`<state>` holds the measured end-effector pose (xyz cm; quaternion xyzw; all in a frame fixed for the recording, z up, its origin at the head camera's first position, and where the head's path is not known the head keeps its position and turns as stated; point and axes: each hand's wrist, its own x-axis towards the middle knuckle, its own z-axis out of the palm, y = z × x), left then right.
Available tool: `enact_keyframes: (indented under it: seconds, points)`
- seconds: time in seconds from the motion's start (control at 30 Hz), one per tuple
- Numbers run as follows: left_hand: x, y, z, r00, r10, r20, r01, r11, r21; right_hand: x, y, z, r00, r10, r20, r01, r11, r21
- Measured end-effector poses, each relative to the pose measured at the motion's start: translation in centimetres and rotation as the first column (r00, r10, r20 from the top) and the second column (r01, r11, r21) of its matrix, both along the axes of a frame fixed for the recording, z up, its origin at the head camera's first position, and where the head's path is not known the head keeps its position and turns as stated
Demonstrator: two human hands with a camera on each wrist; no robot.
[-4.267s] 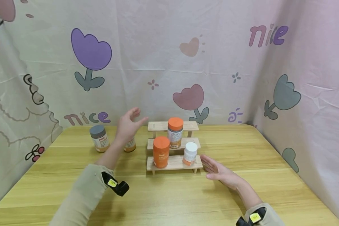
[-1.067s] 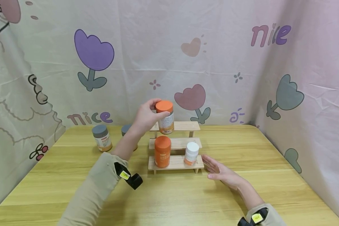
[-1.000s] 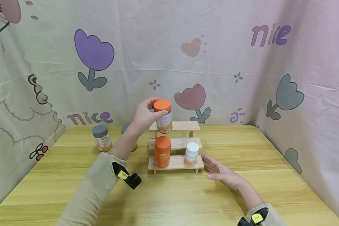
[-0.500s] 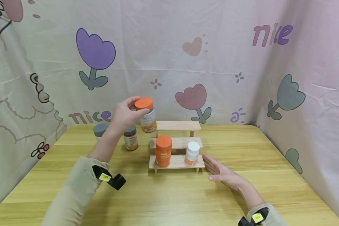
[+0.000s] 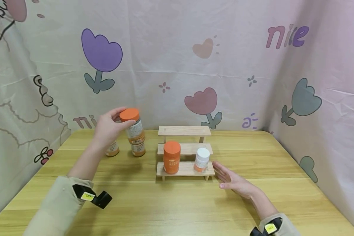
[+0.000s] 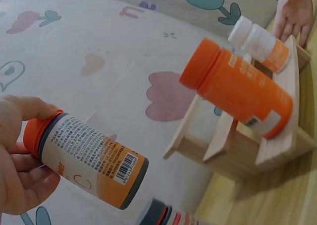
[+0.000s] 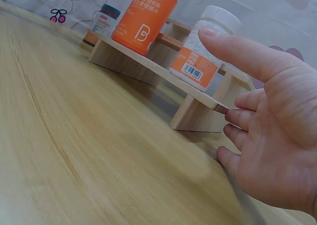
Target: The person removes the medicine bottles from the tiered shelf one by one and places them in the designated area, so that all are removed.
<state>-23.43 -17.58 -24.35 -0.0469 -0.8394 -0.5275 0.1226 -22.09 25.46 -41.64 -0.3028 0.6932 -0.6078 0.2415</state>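
My left hand grips a supplement bottle by its orange cap, thumb on the near side. The bottle is held up on the left, tilted slightly, with a barcode label showing in the left wrist view. In the head view it overlaps one of two grey-capped jars; the left wrist view shows that jar's cap below and apart from the bottle. The hand hides most of the other grey-capped jar. My right hand rests by the right end of the wooden stand, fingers extended, holding nothing.
The stand has three steps. On its lowest step, an orange bottle stands at the left and a small white-capped bottle at the right. A patterned cloth hangs behind the wooden table.
The left hand has taken the orange-capped bottle off the stand's middle step, lifted it and carried it left towards the grey-capped jars. The right hand has stayed beside the stand.
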Motion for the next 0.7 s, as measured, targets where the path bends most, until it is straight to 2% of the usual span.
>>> enact_keyframes:
  seconds: [0.33, 0.53, 0.7]
  points:
    - [1.4, -2.3, -1.2, 0.998, 0.055, 0.009, -0.054, 0.990, -0.127, -0.1, 0.1, 0.0, 1.000, -0.003, -0.008, 0.003, 1.000, -0.002]
    - [1.9, -3.3, -2.3, 0.997, 0.070, 0.029, -0.065, 0.987, -0.149, 0.0, 0.1, 0.0, 1.000, 0.001, -0.006, -0.001, 1.000, -0.020]
    - [2.0, -3.9, -3.5, 0.997, 0.078, 0.008, -0.076, 0.984, -0.161, 0.0, 0.1, -0.1, 1.000, 0.002, -0.006, -0.002, 1.000, -0.019]
